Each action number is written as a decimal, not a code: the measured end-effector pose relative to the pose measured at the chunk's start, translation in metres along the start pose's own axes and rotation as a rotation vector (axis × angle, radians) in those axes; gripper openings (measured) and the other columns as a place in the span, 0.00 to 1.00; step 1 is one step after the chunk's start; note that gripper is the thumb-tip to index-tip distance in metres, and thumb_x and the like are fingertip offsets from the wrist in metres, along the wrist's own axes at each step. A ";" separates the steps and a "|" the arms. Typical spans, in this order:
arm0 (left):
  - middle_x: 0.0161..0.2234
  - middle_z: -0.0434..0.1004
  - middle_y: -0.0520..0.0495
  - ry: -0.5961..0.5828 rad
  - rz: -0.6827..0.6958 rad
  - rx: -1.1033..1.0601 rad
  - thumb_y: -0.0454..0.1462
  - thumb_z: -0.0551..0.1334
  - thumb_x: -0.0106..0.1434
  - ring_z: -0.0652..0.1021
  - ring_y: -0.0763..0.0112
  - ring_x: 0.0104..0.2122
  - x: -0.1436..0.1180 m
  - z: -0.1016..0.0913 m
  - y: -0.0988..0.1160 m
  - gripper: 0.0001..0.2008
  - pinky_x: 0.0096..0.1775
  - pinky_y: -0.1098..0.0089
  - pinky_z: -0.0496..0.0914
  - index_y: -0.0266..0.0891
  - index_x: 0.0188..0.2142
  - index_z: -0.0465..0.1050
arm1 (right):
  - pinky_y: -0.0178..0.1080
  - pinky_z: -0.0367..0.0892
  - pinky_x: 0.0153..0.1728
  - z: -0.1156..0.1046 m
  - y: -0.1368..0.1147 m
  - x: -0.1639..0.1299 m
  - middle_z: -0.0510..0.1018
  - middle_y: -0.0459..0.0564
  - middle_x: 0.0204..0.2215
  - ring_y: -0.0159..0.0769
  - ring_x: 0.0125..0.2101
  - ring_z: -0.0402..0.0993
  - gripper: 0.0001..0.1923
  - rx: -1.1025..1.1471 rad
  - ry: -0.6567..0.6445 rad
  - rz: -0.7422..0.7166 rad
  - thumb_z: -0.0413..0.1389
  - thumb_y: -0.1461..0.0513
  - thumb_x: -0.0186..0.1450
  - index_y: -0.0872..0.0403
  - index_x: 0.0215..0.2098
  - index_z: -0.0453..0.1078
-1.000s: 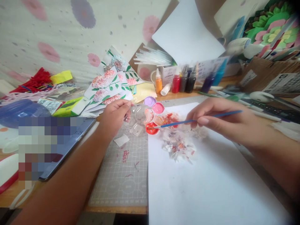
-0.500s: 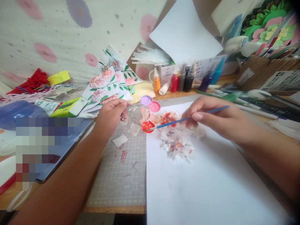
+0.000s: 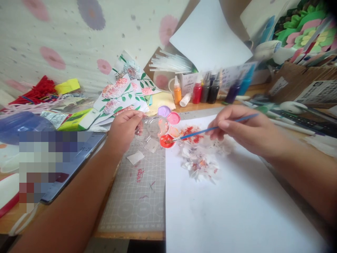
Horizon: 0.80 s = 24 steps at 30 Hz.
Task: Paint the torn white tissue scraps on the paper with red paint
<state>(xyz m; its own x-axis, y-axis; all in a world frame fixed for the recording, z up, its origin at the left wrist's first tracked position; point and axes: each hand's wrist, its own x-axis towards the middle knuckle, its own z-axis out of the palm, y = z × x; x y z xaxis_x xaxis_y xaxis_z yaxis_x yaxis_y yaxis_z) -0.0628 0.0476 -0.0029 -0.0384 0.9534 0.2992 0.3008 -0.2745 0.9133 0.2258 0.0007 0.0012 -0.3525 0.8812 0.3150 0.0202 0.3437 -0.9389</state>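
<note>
My left hand point(image 3: 127, 126) is closed on the rim of a clear plastic paint palette point(image 3: 150, 128), whose round wells hold purple, pink, peach and red-orange paint. A blue-handled paintbrush point(image 3: 195, 134) is pinched in my right hand point(image 3: 231, 128), its bristles in the red-orange paint well point(image 3: 166, 141). Beneath and beside the brush, crumpled tissue pieces point(image 3: 200, 163) with red and purple stains lie on a white sheet of paper point(image 3: 223, 211). The sheet overlaps a grey cutting mat point(image 3: 131, 207).
Paint bottles in orange point(image 3: 177, 93), red point(image 3: 196, 92) and dark colours stand at the back. Painted flower sheets point(image 3: 118, 93) lean behind my left hand. At left are a phone point(image 3: 76, 168) and a blue plastic container point(image 3: 23, 128); a cardboard box point(image 3: 297, 84) stands at right.
The brush tip has moved slightly, staying in the red-orange well, and its handle has tilted up a little. My right hand has shifted slightly right. The palette stays in my left hand.
</note>
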 end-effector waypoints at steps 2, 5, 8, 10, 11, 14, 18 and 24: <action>0.14 0.64 0.55 0.003 0.000 -0.002 0.36 0.58 0.57 0.64 0.78 0.16 -0.001 0.001 0.001 0.06 0.20 0.75 0.59 0.38 0.27 0.73 | 0.28 0.67 0.25 0.002 -0.003 -0.001 0.76 0.46 0.24 0.25 0.25 0.72 0.09 -0.093 -0.034 -0.025 0.56 0.58 0.61 0.56 0.28 0.67; 0.14 0.64 0.54 0.003 -0.015 -0.003 0.35 0.58 0.57 0.64 0.78 0.15 -0.002 0.003 0.003 0.06 0.20 0.75 0.59 0.38 0.27 0.73 | 0.27 0.67 0.24 0.004 -0.006 -0.002 0.75 0.46 0.22 0.25 0.24 0.71 0.09 -0.122 -0.040 -0.029 0.55 0.58 0.61 0.55 0.27 0.67; 0.14 0.64 0.54 0.000 -0.026 -0.005 0.35 0.58 0.57 0.64 0.78 0.15 -0.003 0.004 0.004 0.06 0.19 0.75 0.58 0.38 0.27 0.73 | 0.28 0.67 0.24 0.004 -0.003 -0.002 0.75 0.46 0.22 0.25 0.24 0.71 0.10 -0.061 -0.048 -0.001 0.56 0.57 0.61 0.55 0.27 0.67; 0.14 0.64 0.54 -0.003 -0.025 0.000 0.36 0.58 0.57 0.64 0.78 0.15 -0.003 0.004 0.005 0.06 0.19 0.75 0.59 0.38 0.27 0.73 | 0.29 0.67 0.25 0.005 0.001 -0.002 0.76 0.46 0.23 0.26 0.24 0.72 0.11 0.014 -0.050 0.034 0.56 0.56 0.60 0.56 0.27 0.66; 0.14 0.64 0.54 -0.004 -0.024 0.002 0.36 0.58 0.57 0.64 0.78 0.16 -0.003 0.004 0.004 0.06 0.20 0.75 0.59 0.38 0.27 0.73 | 0.29 0.67 0.25 0.005 0.002 -0.001 0.76 0.46 0.24 0.26 0.24 0.72 0.11 0.061 -0.041 0.058 0.57 0.56 0.60 0.56 0.27 0.66; 0.14 0.64 0.54 -0.005 -0.025 -0.003 0.36 0.58 0.57 0.65 0.77 0.16 -0.002 0.003 0.003 0.06 0.20 0.74 0.59 0.39 0.27 0.73 | 0.30 0.66 0.24 0.005 0.002 0.001 0.76 0.45 0.24 0.28 0.24 0.73 0.13 0.212 0.046 0.128 0.59 0.55 0.58 0.55 0.27 0.63; 0.14 0.64 0.54 0.009 -0.002 -0.014 0.36 0.58 0.57 0.64 0.78 0.15 -0.001 0.001 0.001 0.06 0.20 0.74 0.58 0.39 0.27 0.73 | 0.30 0.65 0.22 -0.005 -0.005 0.003 0.76 0.44 0.21 0.28 0.21 0.72 0.16 0.301 0.199 0.102 0.63 0.55 0.52 0.55 0.24 0.63; 0.14 0.64 0.55 0.032 0.004 -0.006 0.36 0.58 0.57 0.64 0.78 0.16 0.003 -0.004 -0.001 0.06 0.21 0.74 0.59 0.40 0.25 0.72 | 0.30 0.65 0.22 -0.040 -0.004 0.005 0.75 0.45 0.20 0.30 0.22 0.73 0.17 0.123 0.241 0.126 0.66 0.55 0.48 0.55 0.23 0.65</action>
<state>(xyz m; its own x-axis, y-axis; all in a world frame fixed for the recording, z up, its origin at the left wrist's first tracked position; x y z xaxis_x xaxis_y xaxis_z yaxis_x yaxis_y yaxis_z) -0.0673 0.0505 -0.0019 -0.0674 0.9480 0.3109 0.2953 -0.2787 0.9138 0.2615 0.0165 0.0117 -0.1223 0.9711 0.2052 -0.0695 0.1978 -0.9778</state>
